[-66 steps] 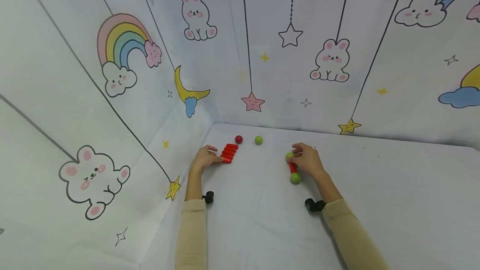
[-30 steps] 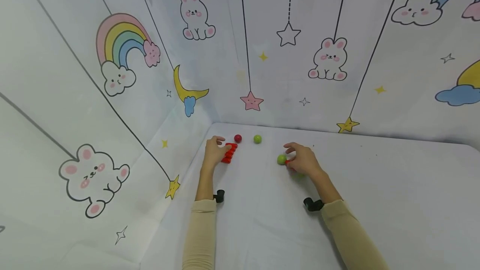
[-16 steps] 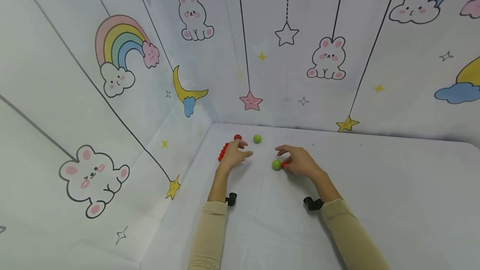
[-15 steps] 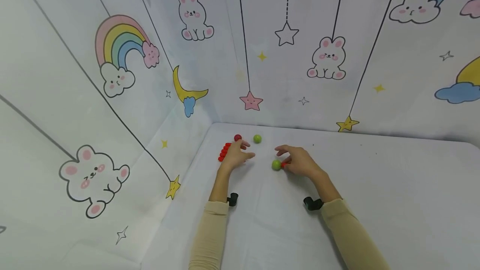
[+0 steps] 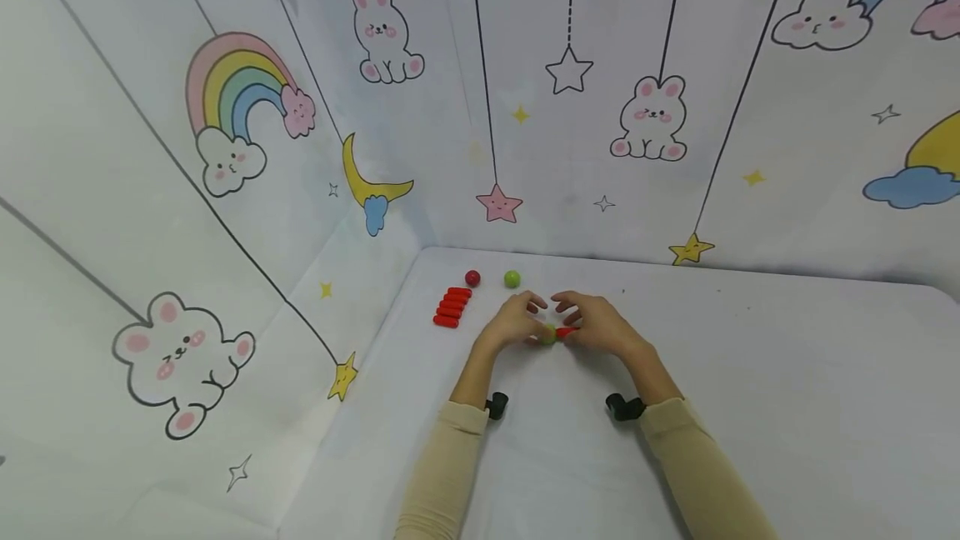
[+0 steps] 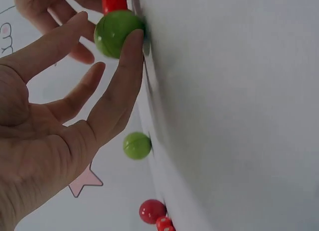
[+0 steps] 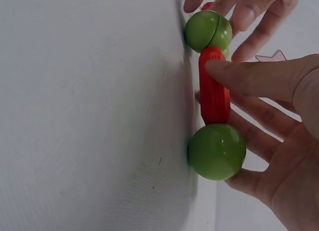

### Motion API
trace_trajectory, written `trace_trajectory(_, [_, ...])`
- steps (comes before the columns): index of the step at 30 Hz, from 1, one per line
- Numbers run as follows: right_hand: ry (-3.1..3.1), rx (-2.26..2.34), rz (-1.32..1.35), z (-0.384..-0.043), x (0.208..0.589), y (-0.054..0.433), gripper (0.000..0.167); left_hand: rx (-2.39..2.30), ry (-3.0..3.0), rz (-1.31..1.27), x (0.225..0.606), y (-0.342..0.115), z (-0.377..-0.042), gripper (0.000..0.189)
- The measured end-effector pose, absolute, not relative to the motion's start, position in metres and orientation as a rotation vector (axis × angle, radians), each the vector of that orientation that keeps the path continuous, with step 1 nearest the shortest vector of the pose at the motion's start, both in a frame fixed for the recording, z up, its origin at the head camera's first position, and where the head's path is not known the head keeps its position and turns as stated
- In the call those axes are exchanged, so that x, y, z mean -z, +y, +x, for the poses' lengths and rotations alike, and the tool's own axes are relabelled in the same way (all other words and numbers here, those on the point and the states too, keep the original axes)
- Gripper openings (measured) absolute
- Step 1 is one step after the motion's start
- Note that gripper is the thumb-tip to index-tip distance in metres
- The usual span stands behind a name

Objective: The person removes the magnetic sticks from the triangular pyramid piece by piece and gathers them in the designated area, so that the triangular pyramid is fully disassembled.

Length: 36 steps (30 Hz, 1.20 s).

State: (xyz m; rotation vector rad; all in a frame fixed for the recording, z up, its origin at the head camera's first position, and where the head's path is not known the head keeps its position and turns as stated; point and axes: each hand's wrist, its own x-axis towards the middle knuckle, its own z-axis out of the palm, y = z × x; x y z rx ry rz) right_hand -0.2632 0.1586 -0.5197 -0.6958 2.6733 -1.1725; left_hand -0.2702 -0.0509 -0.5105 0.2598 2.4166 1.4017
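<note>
A red rod (image 7: 215, 86) with a green ball (image 7: 218, 151) at one end and another green ball (image 7: 202, 32) at the other lies low over the white table. My right hand (image 5: 602, 325) pinches this rod, its thumb pressed along the red side. The left hand (image 5: 513, 322) reaches in from the left with its fingers spread around the far ball. In the left wrist view one fingertip lies against that green ball (image 6: 117, 34), while another finger stands a little apart from it. In the head view the right hand hides the nearer ball.
Several red rods (image 5: 452, 307) lie in a neat row on the left of the table (image 5: 555, 465). Behind them sit a red ball (image 5: 472, 278) and a loose green ball (image 5: 512, 279). A printed cloth wall (image 5: 450, 107) rises along the back and left.
My left hand has moved right, away from the row of red rods, to the green ball. The right hand has turned the rod from pointing toward me to lying nearly sideways.
</note>
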Motion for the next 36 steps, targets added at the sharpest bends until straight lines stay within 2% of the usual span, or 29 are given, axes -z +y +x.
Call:
trace_trajectory(8, [2.64,1.22,-0.777,-0.266,0.523,0.161,0.068,-1.349,2.509,0.279,0.52,-0.039,-0.273,0.05])
trace_trajectory(21, [2.657,1.32,-0.636,-0.265,0.528,0.157,0.069,-1.494,2.394,0.22,0.518,-0.034,-0.271,0.048])
trace_trajectory(36, [2.664,1.34,-0.625,-0.267,0.532,0.156,0.073,-1.716,2.18,0.131,0.523,-0.036,-0.274,0.055])
